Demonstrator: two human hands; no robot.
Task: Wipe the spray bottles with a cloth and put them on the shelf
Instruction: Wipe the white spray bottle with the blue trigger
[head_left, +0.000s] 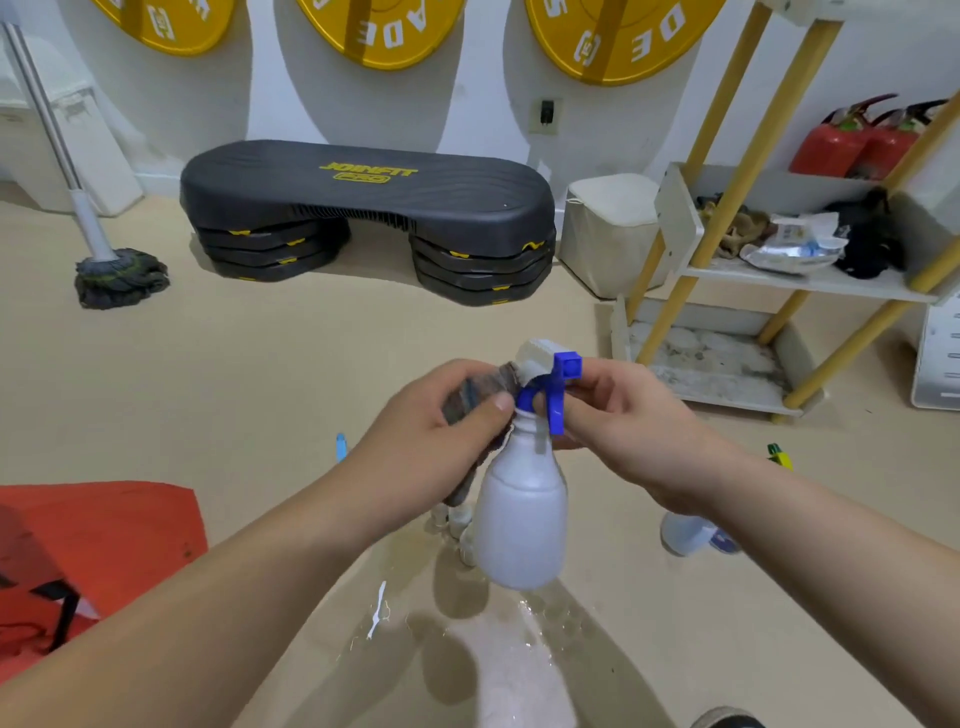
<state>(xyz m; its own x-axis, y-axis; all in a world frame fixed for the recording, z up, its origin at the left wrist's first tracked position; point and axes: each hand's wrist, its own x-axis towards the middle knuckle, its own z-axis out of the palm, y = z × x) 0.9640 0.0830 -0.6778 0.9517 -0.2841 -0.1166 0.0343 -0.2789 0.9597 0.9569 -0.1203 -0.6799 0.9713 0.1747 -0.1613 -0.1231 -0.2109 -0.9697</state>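
Beige floor (260, 364), wet at its near edge. Above it, the left hand (436, 431) clutches one cloth (467, 397) against the held spray bottle (522, 525), while the right hand (628, 431) pinches its blue trigger (556, 410). A second spray bottle (683, 532) sits on the floor, partly hidden by the right forearm. Farther right stands one shelf (810, 283); three yellow plates (382, 31) hang on the far wall.

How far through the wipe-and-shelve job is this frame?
Done: nothing visibly, since the shelf shows no spray bottle.
In hand: the left hand presses a cloth against the neck of a white spray bottle, and the right hand grips its blue trigger head.
Left: shelving this one. Another bottle also sits on the floor by the right forearm, and a green-yellow nozzle shows beyond it.
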